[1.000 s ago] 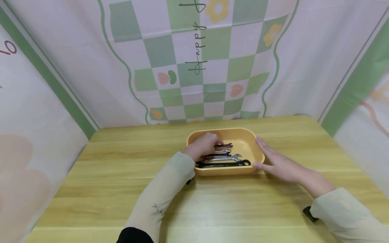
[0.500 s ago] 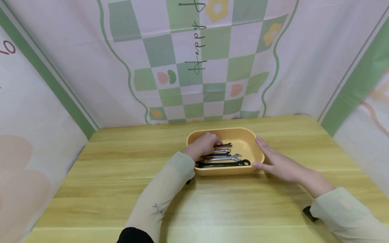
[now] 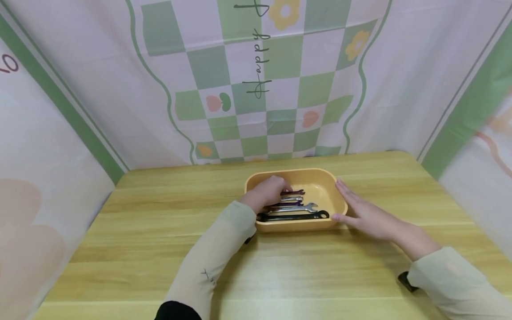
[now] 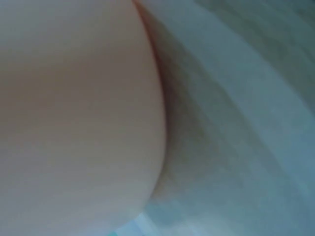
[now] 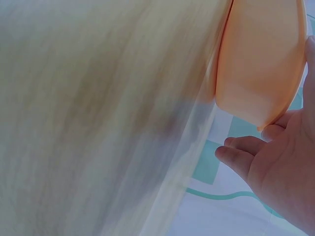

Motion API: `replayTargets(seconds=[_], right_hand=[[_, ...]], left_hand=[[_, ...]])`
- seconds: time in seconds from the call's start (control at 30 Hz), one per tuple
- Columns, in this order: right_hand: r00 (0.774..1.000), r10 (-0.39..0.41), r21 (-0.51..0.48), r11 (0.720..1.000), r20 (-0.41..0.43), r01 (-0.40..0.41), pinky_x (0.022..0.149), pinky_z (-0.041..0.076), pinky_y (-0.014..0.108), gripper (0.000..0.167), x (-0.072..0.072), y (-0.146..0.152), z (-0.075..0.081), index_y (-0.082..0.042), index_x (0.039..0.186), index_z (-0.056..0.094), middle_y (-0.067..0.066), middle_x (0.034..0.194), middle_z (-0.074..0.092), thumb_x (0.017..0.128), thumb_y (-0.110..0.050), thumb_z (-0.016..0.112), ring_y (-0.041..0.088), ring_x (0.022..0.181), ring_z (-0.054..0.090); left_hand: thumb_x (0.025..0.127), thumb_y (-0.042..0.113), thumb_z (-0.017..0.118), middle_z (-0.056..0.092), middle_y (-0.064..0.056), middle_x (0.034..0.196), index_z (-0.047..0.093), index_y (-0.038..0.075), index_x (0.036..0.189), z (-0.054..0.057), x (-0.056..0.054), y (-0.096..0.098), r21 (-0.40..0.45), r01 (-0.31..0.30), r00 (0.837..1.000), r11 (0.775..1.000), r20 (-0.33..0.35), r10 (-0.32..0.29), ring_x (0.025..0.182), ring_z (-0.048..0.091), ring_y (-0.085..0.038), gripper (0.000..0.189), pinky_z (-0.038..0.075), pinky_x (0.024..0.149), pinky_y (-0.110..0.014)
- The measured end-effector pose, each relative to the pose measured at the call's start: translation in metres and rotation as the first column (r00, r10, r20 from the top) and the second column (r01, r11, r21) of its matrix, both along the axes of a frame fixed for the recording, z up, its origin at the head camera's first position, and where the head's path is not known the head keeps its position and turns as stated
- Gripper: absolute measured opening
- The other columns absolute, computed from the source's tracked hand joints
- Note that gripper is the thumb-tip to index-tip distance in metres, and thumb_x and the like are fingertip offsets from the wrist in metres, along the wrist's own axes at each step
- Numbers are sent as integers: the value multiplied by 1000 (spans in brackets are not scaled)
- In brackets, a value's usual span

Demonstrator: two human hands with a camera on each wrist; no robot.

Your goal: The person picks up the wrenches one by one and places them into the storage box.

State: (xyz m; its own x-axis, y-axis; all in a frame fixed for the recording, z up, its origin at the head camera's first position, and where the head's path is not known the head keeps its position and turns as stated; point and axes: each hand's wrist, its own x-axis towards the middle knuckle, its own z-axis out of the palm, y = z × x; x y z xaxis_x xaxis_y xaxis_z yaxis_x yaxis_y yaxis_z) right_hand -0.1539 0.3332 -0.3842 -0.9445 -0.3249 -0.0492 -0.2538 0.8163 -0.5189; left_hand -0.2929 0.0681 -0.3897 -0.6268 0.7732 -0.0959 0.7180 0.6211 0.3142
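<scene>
My left hand (image 3: 269,191) reaches into a yellow-orange plastic bin (image 3: 320,189). Its curled fingers pinch a small dark purple wrench (image 3: 297,192) at the back of the row; the fingertips are partly hidden. Nearer lie a small silver wrench (image 3: 294,198), another purple wrench (image 3: 290,204), a larger silver open-end wrench (image 3: 310,207) and a long black wrench (image 3: 296,217), roughly parallel. My right hand (image 3: 370,218) rests against the bin's right end, thumb and fingers spread and mostly straight. The right wrist view shows this hand (image 5: 290,162) touching the bin's rim.
The bin stands toward the back of a wood-grain table (image 3: 300,275). A patterned cloth (image 3: 248,124) hangs just behind the table's far edge, and more cloth flanks both sides. The left wrist view is filled by a blurred pale surface.
Almost nothing differs. The purple wrench under my left hand shifts very slightly, while the right hand and the bin stay in place.
</scene>
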Motion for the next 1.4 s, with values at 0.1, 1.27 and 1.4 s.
replayTargets(seconds=[0.1,1.27,1.4], right_hand=[[1000,0,-5,1000,3,0,113,18,70,95,1,-1,0,-8,165,-2,15,169,-8,102,-44,60,55,147,13],[1000,3,-11,1000,5,-3,113,17,70,95,3,-2,2,-6,164,-1,17,169,-8,102,-44,60,56,146,13],[1000,4,-11,1000,4,-4,113,17,70,95,3,-2,2,-6,164,-1,17,169,-7,102,-44,60,56,147,13]], left_hand=[[91,-16,57,73,-1,121,77,12,122,0,0,0,0,-6,1000,1000,15,6,111,65,-12,46,49,97,-22],[100,-8,53,68,-4,125,73,14,129,0,5,1,-78,1,999,997,-48,-5,118,60,-16,41,43,105,-25],[99,-8,53,68,-3,124,74,14,128,0,6,1,-82,1,998,997,-58,-6,116,60,-15,41,44,104,-24]])
